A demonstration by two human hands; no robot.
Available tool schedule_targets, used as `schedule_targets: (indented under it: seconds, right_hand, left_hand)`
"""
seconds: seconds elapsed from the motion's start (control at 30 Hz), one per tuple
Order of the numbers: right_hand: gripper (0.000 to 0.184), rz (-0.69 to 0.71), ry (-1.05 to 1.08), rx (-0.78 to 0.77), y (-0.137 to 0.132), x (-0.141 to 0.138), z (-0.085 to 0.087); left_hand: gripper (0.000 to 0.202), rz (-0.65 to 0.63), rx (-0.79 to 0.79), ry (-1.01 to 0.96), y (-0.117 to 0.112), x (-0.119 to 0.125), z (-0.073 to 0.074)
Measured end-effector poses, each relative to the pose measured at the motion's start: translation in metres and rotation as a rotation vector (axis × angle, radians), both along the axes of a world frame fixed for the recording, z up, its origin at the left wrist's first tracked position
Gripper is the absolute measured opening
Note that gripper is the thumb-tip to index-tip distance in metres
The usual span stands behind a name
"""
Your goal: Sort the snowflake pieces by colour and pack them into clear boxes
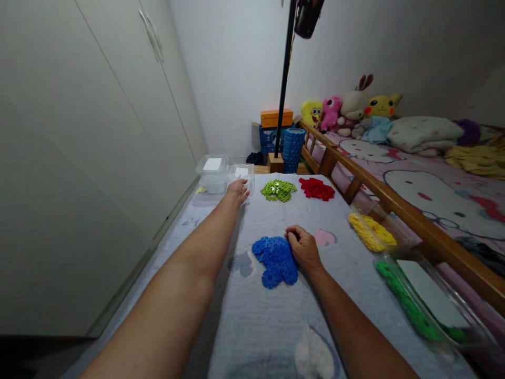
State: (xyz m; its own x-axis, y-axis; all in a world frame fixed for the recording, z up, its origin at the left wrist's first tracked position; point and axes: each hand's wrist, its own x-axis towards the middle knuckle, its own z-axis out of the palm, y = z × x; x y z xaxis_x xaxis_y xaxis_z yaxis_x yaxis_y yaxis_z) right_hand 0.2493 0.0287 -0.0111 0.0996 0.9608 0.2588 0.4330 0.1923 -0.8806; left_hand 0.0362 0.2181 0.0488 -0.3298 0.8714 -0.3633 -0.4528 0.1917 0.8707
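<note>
My left hand (pixel 239 191) is stretched far forward, its fingers apart at the near side of a clear plastic box (pixel 249 171) with a white label. Whether the fingertips touch the box I cannot tell. My right hand (pixel 304 248) rests on the cloth with its fingers curled, against the right edge of a pile of blue snowflake-disc pieces (pixel 273 255). The inside of that hand is hidden. Farther off lie a heap of lime-green pieces (pixel 278 190) and a heap of red pieces (pixel 316 189).
Another clear box (pixel 213 164) stands at the far left, with a small pale-yellow piece (pixel 201 190) nearby. Clear boxes of yellow pieces (pixel 371 231) and green pieces (pixel 410 302) line the right side beside a wooden bed rail (pixel 355 171). A black pole (pixel 284 79) rises behind.
</note>
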Motion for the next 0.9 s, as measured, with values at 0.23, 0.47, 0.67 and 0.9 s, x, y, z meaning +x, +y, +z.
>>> schedule_targets:
  seconds: [0.23, 0.47, 0.67, 0.9]
  right_hand:
    - [0.024, 0.008, -0.023, 0.006, 0.001, 0.0, 0.001]
    - [0.023, 0.006, -0.033, 0.004, 0.002, 0.0, -0.001]
    - [0.023, 0.007, -0.037, 0.011, 0.003, 0.0, -0.002]
    - [0.024, 0.014, -0.051, 0.014, 0.002, 0.001, -0.002]
  left_hand:
    - [0.027, 0.021, -0.032, 0.017, -0.002, 0.004, -0.001]
    - [0.024, 0.037, -0.011, -0.002, -0.003, 0.002, -0.001]
    - [0.023, 0.036, 0.02, -0.041, -0.015, 0.003, -0.001]
    - [0.025, 0.024, 0.071, -0.091, -0.058, 0.006, -0.007]
